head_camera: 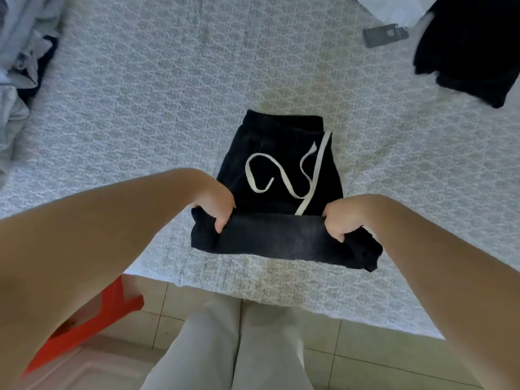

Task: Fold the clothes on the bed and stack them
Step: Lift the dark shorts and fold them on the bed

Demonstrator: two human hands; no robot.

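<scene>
Both hands, left hand (216, 208) and right hand (340, 220), grip the folded black shorts (281, 175), white drawstring (281, 175) looping.

patterned bed (157, 88), black shorts (281, 175), clothes piles (19, 66)

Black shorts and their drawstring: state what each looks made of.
Black shorts: soft, matte knit, probably cotton fleece or jersey; it bends thickly at the fold and the waistband looks ribbed. Drawstring: flat off-white woven tape, likely cotton; it lies in limp loops, without shine.
</scene>
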